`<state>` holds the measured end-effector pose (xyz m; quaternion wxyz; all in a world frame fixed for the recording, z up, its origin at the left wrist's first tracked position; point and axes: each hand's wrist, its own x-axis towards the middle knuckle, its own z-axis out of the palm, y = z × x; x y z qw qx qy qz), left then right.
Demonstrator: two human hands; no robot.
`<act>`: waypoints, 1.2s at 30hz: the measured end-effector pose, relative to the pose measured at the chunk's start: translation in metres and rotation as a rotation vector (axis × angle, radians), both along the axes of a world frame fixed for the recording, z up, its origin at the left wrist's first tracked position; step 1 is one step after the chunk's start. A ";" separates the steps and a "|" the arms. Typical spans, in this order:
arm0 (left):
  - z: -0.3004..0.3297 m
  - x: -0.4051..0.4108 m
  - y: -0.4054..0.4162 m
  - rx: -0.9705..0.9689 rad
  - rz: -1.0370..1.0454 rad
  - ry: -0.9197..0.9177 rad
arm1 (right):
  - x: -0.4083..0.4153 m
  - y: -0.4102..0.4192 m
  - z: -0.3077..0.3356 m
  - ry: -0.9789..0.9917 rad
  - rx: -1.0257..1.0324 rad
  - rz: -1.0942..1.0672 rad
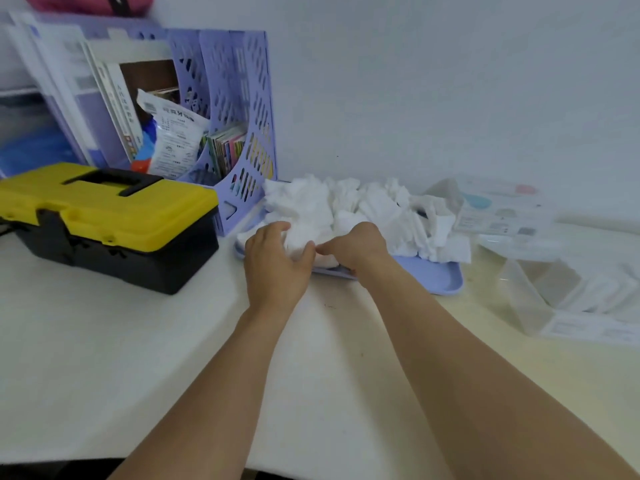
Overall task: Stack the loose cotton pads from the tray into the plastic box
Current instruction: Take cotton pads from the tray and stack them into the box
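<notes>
A loose heap of white cotton pads (367,209) fills a pale lilac tray (433,277) at the back of the white table. My left hand (277,261) is curled around a small bunch of pads at the tray's front left corner. My right hand (356,244) meets it from the right, its fingertips pinching the same bunch. The clear plastic box (526,299) stands to the right of the tray, with some pads stacked upright inside it.
A yellow and black toolbox (104,220) sits on the left. Behind it a lilac file rack (239,109) holds papers and packets. A clear lid and a printed packet (502,209) lie behind the box, near the wall.
</notes>
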<state>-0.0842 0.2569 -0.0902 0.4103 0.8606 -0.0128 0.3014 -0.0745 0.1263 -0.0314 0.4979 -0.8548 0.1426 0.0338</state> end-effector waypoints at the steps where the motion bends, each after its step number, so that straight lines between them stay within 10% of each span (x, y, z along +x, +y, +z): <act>1: -0.002 0.001 0.000 0.016 -0.009 -0.019 | 0.002 0.003 -0.001 0.014 0.001 0.001; 14: -0.003 -0.001 0.003 0.142 0.047 -0.086 | -0.031 -0.045 0.007 -0.207 0.311 0.040; 19: 0.024 -0.030 -0.023 -0.082 -0.179 -0.288 | -0.066 -0.096 0.023 -0.431 0.337 0.231; 26: 0.061 -0.064 -0.129 -0.439 -0.865 0.281 | -0.102 -0.153 0.023 -0.706 -0.015 0.154; 36: 0.055 -0.070 -0.175 -0.556 -0.956 0.512 | -0.117 -0.187 0.011 -0.593 -0.051 0.239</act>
